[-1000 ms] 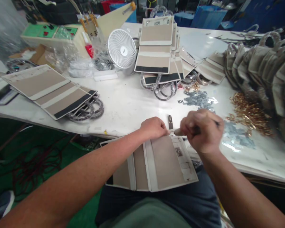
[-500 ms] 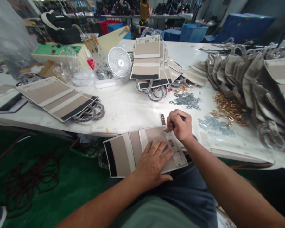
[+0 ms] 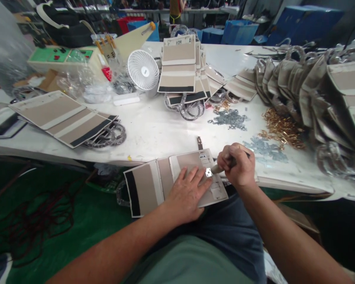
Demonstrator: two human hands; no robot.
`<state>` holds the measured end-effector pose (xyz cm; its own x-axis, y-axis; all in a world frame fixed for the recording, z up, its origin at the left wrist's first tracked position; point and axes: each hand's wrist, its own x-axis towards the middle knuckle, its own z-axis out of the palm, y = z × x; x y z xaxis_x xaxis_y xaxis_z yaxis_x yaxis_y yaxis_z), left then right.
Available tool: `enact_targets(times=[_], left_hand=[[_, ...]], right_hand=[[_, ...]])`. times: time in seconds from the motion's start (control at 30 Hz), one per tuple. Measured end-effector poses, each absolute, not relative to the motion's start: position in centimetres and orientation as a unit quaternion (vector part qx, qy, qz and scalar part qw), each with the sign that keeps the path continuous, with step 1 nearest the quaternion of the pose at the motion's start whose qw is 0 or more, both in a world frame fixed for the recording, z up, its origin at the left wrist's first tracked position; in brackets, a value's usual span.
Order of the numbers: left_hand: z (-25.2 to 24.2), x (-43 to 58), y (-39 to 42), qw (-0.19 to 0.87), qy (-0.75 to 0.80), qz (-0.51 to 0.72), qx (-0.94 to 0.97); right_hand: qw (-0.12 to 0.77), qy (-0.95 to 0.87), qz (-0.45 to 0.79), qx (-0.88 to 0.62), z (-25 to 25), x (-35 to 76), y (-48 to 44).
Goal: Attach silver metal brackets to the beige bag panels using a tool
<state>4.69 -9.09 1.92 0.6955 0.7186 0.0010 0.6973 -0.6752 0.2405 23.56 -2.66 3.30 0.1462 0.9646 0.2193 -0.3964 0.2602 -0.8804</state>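
Note:
A beige bag panel (image 3: 144, 185) with a black strip at one end lies across my lap, against the table's front edge. My left hand (image 3: 185, 194) rests flat on it, fingers spread. Wrapped round a dark-handled hand tool (image 3: 218, 169), my right hand (image 3: 237, 163) is closed just right of the panel. The tool's blurred greyish end points at a shiny metal plate (image 3: 209, 172) on the panel, close to my left fingertips; whether they touch I cannot tell. Another small metal piece (image 3: 202, 156) sits in a slot higher up. A strap with a metal fitting (image 3: 199, 141) sticks out beyond the panel's far edge.
Grey metal plates (image 3: 229, 119) and gold-coloured hardware (image 3: 282, 128) lie in heaps on the table. Bag bodies (image 3: 307, 85) crowd the right side. Stacked panels (image 3: 177, 73) stand behind, more panels (image 3: 62, 118) lie left, near a white fan (image 3: 142, 70). A person (image 3: 175, 12) stands far back.
My right hand has moved right and toward me with the tool, from the panel's upper corner to the middle metal plate. My left hand stays flat on the panel. The view has shifted slightly.

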Motion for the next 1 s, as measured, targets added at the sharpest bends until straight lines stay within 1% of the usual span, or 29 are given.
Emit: enact_targets(times=[0.3,0.5,0.73,0.9,1.0], left_hand=[[1.4,4.6,-9.1,0.097,0.376,0.044,0.920],[1.4,4.6,-8.8,0.092,0.378,0.032,0.920],[1.4,5.1,-8.9,0.073,0.385,0.010,0.920],[1.5,5.0,-8.7,0.074,0.382,0.007,0.921],[1.5,4.9,-8.6,0.082,0.379,0.015,0.922]], right_hand=[[0.646,-0.448,0.500,-0.363,2.6,23.3,-3.0],[0.645,-0.445,0.506,-0.361,3.1,23.3,-2.8],[0.712,-0.321,0.516,-0.352,3.6,23.3,-1.8],[0.726,-0.208,0.538,-0.373,2.9,23.9,-1.0],[0.728,-0.212,0.531,-0.378,2.7,23.4,-1.2]])
